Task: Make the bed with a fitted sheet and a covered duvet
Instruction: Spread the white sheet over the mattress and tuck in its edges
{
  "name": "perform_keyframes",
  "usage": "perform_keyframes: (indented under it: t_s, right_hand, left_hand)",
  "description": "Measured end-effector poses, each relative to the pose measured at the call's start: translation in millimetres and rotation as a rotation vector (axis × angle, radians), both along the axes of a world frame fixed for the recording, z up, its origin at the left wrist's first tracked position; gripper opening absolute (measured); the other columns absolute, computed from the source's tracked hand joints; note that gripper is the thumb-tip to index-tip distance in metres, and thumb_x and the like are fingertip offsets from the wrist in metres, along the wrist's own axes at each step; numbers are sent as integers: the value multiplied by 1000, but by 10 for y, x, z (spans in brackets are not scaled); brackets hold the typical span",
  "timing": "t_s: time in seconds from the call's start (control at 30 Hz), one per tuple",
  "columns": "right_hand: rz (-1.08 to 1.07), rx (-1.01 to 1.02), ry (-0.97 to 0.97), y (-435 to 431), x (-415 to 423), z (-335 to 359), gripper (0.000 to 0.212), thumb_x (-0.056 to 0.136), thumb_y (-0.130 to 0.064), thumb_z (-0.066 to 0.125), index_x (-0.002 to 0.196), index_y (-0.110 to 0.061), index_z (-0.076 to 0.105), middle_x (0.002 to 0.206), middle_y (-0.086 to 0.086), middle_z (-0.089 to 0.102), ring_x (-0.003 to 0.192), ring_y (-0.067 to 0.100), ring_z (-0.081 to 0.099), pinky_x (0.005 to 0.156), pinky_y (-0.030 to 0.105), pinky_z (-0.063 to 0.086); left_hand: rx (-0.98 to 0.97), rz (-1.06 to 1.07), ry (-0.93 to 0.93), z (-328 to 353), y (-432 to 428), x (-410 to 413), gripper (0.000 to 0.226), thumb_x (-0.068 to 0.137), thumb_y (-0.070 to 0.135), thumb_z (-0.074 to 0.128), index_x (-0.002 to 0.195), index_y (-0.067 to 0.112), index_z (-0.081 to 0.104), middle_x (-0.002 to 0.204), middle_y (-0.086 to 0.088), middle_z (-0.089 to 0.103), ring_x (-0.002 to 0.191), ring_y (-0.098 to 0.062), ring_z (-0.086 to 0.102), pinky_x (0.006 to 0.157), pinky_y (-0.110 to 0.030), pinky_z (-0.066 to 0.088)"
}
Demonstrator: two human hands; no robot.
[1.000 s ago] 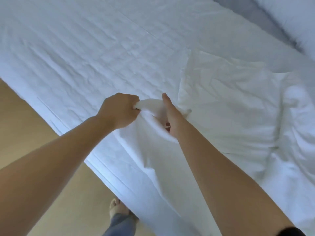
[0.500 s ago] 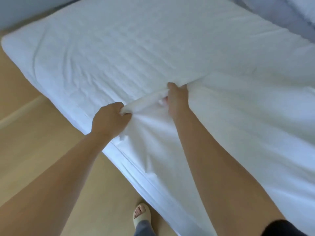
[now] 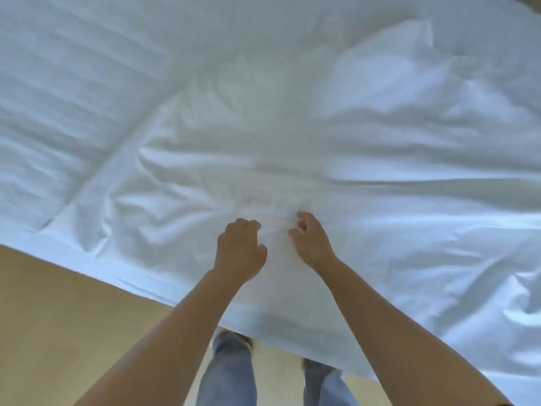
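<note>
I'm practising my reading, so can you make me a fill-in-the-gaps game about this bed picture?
The sheet is coloured ___. You can see ___ hands: the left hand and the right hand. The jeans are coloured ___.
Missing words: white, two, blue.

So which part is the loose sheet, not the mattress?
Look at the big white bed. The loose sheet is the smooth, creased layer over its right side, beneath the left hand and right hand. The mattress left of it shows quilted ridges instead.
</note>
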State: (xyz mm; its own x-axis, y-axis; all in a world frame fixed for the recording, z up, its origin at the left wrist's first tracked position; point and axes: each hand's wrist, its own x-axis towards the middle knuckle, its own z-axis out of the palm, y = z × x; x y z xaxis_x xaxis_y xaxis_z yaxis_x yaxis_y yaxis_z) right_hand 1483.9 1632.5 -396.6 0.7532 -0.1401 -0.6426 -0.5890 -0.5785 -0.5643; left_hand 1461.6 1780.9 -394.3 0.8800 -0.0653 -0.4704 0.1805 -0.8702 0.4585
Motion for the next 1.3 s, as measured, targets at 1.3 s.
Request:
perform_keyframes:
  t_s: [1.3]
  right_hand:
    - [305,41,-275,-313,1003,963,51,92,-18,46,141,-17,34,140,6,37,129,23,31,100,30,28]
  left_hand:
    - [92,327,25,795,49,1387,44,93,28,49,135,16,43,133,-10,46,124,-26,43,102,-37,37]
